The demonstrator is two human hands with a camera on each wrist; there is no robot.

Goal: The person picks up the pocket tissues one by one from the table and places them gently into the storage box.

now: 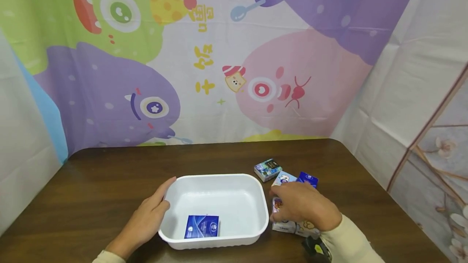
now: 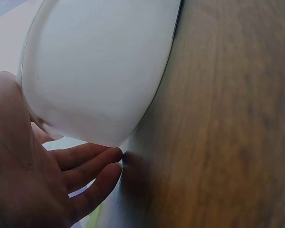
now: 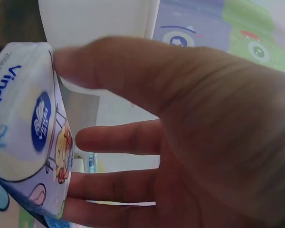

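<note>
We see the left hand (image 1: pixel 144 218) at the left end of the white tray (image 1: pixel 237 210), its thumb on the rim and its forefinger stretched along the outside edge; from the left wrist we find the other fingers loosely extended beside the wall, so we read the hand as relaxed and resting against the tray, not clenched round it. The tray sits on the dark wooden table (image 1: pixel 204 157), and a blue pack (image 1: pixel 202 227) lies on its floor near the front wall, left of the middle. Just beyond the tray's right end, we have the right hand (image 1: pixel 301 206) over a cluster of small packs, its fingers fairly straight and its thumb apart from them; the right wrist view shows us the thumb tip at the corner of a Vinda pack (image 3: pixel 26 123) with cartoon figures, and fingertips at its side, but we see no fingers curled round it. Behind this hand we make out a light-blue pack (image 1: pixel 284 178), a dark blue pack (image 1: pixel 308 179) beside it, and a patterned pack (image 1: pixel 268 169) with a dark label, nearest the tray's far right corner. Below the hand we catch a pale pack edge (image 1: pixel 285 227), partly hidden, and we cannot tell how many packs lie there. Past the table hangs a cartoon-printed cloth (image 1: pixel 215 121)
</note>
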